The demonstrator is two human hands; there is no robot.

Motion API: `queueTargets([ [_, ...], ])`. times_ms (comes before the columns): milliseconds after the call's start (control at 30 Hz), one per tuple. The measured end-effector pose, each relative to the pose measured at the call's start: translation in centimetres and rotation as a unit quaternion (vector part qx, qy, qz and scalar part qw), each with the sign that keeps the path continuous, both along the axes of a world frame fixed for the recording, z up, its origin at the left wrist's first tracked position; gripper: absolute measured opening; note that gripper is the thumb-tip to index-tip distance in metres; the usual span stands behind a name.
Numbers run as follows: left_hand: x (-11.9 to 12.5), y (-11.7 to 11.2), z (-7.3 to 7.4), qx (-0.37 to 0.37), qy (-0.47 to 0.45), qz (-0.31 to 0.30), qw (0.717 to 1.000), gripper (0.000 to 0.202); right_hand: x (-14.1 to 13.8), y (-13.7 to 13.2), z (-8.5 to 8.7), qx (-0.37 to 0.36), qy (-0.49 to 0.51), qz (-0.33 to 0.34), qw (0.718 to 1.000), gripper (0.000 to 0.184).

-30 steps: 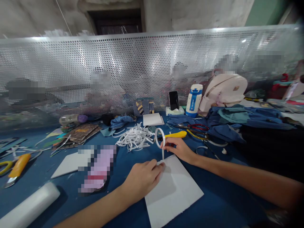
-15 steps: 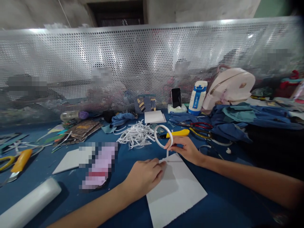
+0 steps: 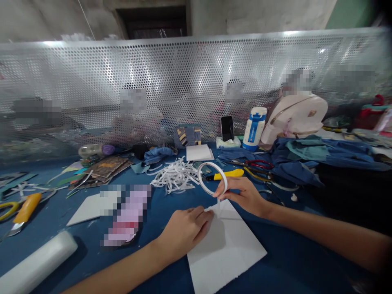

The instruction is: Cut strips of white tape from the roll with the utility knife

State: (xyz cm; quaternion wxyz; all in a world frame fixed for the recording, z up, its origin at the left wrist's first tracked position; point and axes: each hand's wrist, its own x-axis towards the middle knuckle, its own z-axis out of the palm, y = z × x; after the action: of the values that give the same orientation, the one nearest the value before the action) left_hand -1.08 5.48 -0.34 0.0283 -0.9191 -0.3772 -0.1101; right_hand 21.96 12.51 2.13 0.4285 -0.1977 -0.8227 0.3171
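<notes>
A white sheet (image 3: 225,247) lies on the blue table in front of me. My left hand (image 3: 183,230) rests curled on the sheet's top left corner, its fingertips pinching down the end of a thin strip of tape. My right hand (image 3: 243,194) holds a thin white ring of tape (image 3: 208,178) upright just above the sheet's far edge. A short length of tape runs down from the ring to the sheet.
A heap of white paper strips (image 3: 176,176), a yellow knife (image 3: 228,174) and red-handled scissors (image 3: 257,164) lie beyond the sheet. Blue cloth (image 3: 309,157), a bottle (image 3: 254,128) and a phone (image 3: 227,128) stand at the back right. A white roll (image 3: 36,261) lies near left.
My right hand has carried the tape ring a little to the right along the sheet's far edge, drawing out more tape. My left hand has stayed on the corner.
</notes>
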Motion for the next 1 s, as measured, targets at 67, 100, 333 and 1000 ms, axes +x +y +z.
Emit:
queueTargets([
  [67,0.1,0.1,0.0,-0.003,-0.004,0.0,1.0,0.025,0.0,0.1,0.2,-0.003,0.005,0.007,1.0,0.013],
  [100,0.1,0.1,0.0,-0.004,-0.005,-0.001,1.0,0.025,-0.1,0.1,0.2,-0.01,0.008,0.011,1.0,0.013],
  [333,0.0,0.3,-0.4,0.024,-0.024,-0.013,0.999,0.025,-0.9,1.1,-1.0,-0.162,0.053,-0.004,0.985,0.009],
  [1000,-0.2,0.4,0.0,0.043,-0.046,-0.079,0.995,0.027,-1.2,2.3,-4.2,-0.353,0.028,0.069,0.933,0.095],
])
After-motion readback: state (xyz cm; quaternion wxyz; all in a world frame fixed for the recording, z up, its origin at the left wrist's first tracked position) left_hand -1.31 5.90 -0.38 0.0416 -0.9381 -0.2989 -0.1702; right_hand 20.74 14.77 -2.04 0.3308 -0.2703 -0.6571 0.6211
